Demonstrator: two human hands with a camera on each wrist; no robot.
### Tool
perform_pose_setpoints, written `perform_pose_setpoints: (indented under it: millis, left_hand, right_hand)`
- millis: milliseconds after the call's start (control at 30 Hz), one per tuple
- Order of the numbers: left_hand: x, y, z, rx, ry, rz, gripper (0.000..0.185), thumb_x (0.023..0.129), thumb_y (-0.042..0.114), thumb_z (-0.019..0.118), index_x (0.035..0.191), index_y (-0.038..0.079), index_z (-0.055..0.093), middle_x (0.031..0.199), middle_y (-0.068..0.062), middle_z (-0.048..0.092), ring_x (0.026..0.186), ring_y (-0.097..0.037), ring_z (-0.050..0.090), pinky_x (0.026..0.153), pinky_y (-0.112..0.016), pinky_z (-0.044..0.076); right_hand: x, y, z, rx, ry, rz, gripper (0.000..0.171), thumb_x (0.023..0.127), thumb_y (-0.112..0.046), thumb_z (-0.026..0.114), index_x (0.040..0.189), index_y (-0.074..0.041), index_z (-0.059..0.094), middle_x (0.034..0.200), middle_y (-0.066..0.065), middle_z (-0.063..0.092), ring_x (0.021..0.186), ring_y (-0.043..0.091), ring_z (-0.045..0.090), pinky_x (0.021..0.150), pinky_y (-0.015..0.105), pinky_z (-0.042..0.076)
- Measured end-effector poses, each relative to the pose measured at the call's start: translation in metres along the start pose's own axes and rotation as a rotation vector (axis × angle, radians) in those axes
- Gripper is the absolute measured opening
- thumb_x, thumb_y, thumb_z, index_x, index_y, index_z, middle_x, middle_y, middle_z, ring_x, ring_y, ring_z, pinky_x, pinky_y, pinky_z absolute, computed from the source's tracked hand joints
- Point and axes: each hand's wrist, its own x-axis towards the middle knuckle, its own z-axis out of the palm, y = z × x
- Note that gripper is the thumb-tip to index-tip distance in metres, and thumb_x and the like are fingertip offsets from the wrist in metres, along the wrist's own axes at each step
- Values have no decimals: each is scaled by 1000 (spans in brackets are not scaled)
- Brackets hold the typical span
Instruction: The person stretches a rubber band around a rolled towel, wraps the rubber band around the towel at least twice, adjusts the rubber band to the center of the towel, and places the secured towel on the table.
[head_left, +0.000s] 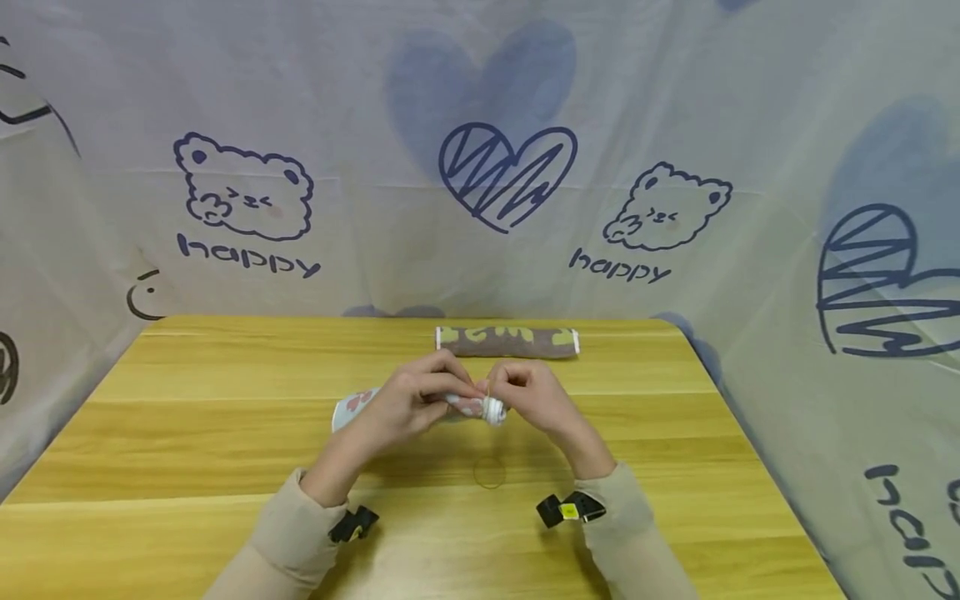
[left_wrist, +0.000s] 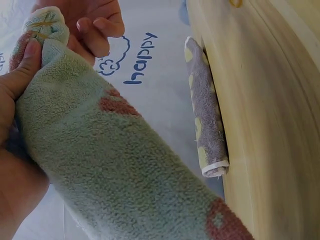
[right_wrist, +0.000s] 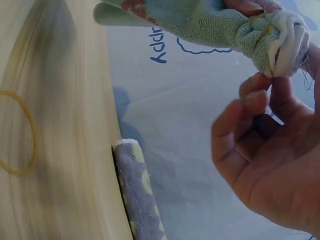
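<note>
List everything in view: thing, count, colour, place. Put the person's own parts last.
Rolled light green terry towel with red patches: one, held above the table's middle, a thin yellow rubber band around its white end.
Rolled grey-brown towel with yellow-green patches: one, lying at the table's far edge.
Loose yellow rubber band: one, flat on the table below the hands.
Wooden table: one, yellow-tan.
Printed backdrop cloth: pale, with navy bears, hearts and "happy", behind and beside the table.
Wrist-worn cameras: two, black, on beige sleeves.
Left hand: grips the green towel.
Right hand: pinches at the towel's banded end.
</note>
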Motion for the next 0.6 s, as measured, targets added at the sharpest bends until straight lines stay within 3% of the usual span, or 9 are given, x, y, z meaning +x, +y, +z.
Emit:
perform_pose_setpoints:
  millis: [100,233,333,467,533,600]
  left_hand:
    - [0,1,1,-10,-8,-18,37,84,-25,68,102,5,80,101,-5,67,87,-17,63,67,-25,54]
    - [0,4,4,-44,-29,-98,36,84,-23,69,100,7,78,100,-4,69,86,-15,63,65,-24,53]
    - [-1,6,6,-71,23,-181,30,85,-19,72,99,8,72,102,-6,69,88,-15,63,65,-22,52]
    - [-1,9,3,-121,176,-256,27,83,-17,77,97,3,65,104,-12,68,97,-19,65,77,-23,56]
    - [0,11,1,-159,239,-287,26,83,-17,78,98,0,63,105,-13,67,100,-18,66,82,-24,59]
    - [2,13,-1,-209,272,-319,25,84,-17,77,99,-3,61,104,-14,65,99,-15,67,80,-27,62]
  right_hand:
    - [0,-1,-1,14,-63,78,32,104,-15,52,73,-8,58,83,2,65,74,18,60,69,29,52]
    - [1,-2,-1,96,-125,153,27,100,-16,48,75,-12,55,77,0,57,70,14,53,65,28,49]
    - [0,-3,-1,181,-83,162,24,100,-16,47,79,-13,58,81,-1,56,75,13,54,69,28,50]
    - [-1,-8,2,252,69,54,24,106,-17,48,94,-5,65,89,1,60,80,14,57,71,28,52]
    - [-1,-11,3,237,126,-41,25,106,-15,50,105,3,66,91,3,61,79,15,57,69,27,53]
    - [-2,-14,4,200,150,-142,28,107,-13,52,116,10,65,94,3,62,80,15,58,68,26,54]
